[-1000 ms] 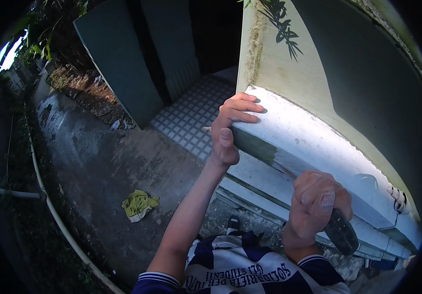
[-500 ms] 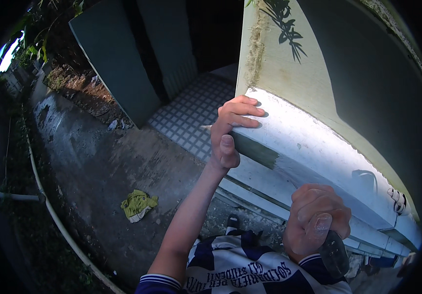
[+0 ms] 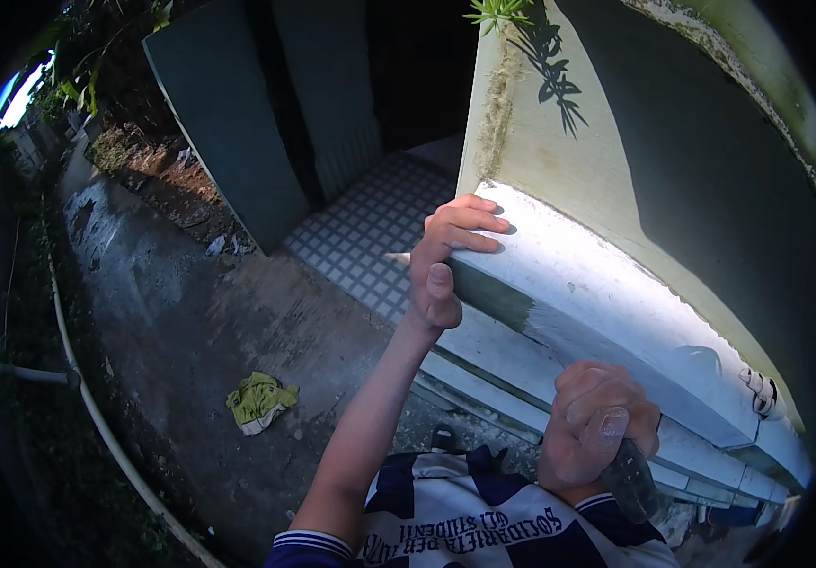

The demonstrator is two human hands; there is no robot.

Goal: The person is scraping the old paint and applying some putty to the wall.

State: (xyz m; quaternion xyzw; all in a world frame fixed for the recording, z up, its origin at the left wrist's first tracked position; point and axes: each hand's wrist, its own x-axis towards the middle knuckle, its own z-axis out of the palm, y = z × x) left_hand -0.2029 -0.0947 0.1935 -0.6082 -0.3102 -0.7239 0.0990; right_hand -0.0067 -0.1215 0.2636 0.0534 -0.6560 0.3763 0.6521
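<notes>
My left hand (image 3: 446, 251) rests on the near-left corner of a white-topped ledge (image 3: 607, 284), its fingers stretched over the top and its thumb apart. Below that hand, the front face of the ledge has a dull green-grey patch (image 3: 488, 289), bordered on the right by a white stretch. My right hand (image 3: 597, 417) is closed in a fist in front of that face. From the thumb side of the fist sticks out a dark, smooth handle (image 3: 633, 483) pointing toward me. The tool's other end is hidden behind my fingers, so its kind cannot be told.
A pale green wall (image 3: 559, 161) rises behind the ledge, with white steps (image 3: 493, 379) below it. Left of these are a checkered tile floor (image 3: 361, 237) and a dark green door panel (image 3: 228, 123). A yellow-green cloth (image 3: 261, 402) lies on the concrete; a pipe (image 3: 110, 435) runs farther left.
My right fist, with the handle in it, has shifted slightly left along the ledge face. My left hand stays on the corner. The view has tilted up a little.
</notes>
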